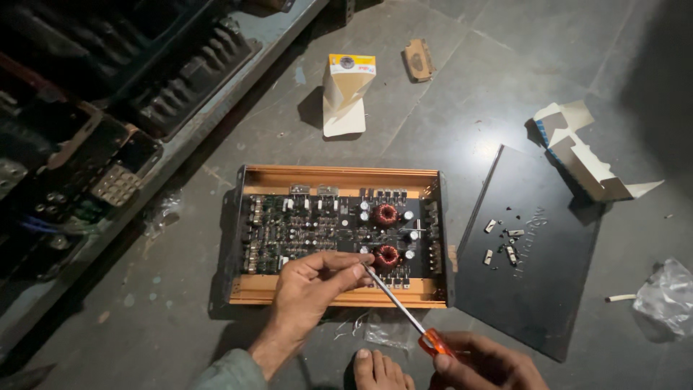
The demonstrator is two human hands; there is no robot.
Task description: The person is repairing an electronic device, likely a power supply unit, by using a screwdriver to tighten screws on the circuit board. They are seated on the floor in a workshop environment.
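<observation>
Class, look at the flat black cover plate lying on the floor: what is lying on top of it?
On the cover plate lie several small loose screws, scattered near its upper part. A torn white carton overlaps its top corner, hiding that part. The floor beneath it is covered.

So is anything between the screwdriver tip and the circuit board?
Nothing visible. The screwdriver in the right hand runs clear to the board; the left hand pinches its shaft near the tip, beside the lower red coil.
</observation>
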